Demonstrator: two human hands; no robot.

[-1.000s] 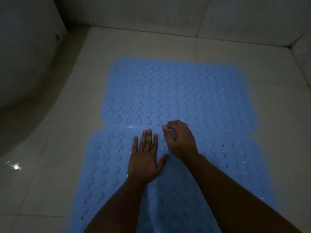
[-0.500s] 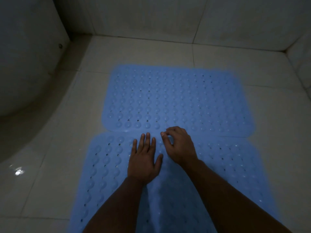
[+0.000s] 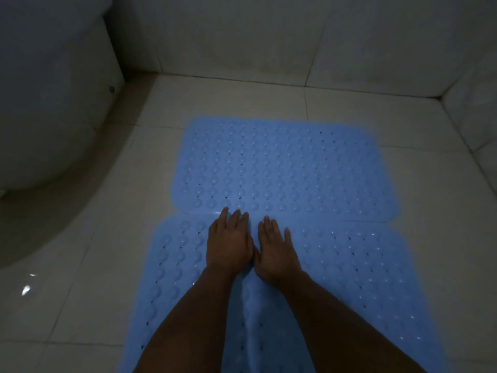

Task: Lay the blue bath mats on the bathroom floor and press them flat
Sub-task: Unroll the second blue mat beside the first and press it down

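**A:** Since both mats are already down, what's left looks like pressing only. Landmark = the seam where the far mat [image 3: 285, 168] meets the near mat [image 3: 357, 278]. Far mat lies on the floor [image 3: 363, 109] beyond the seam, toward the wall; near mat runs from the seam back toward the person.

**B:** Hands?

**A:** Left hand [image 3: 228, 243] flat, palm down, fingers straight and nearly together, just on the near side of the seam; fingertips reach the seam and seem to touch the far mat's edge. Right hand [image 3: 277, 251] flat beside it, fingers straight, tips just short of the seam. Neither grips anything; both rest on the near mat.

**B:** How to press it well?

**A:** My call: weight through the palms, work outward along the seam to both ends, then back down the near mat. There's a pale ridge [image 3: 251, 327] between the forearms, running back from the seam. Probably a raised crease; push it sideways, not toward the seam.

**B:** Risk?

**A:** Floor looks glossy, maybe wet. Mat could slide, so press straight down.
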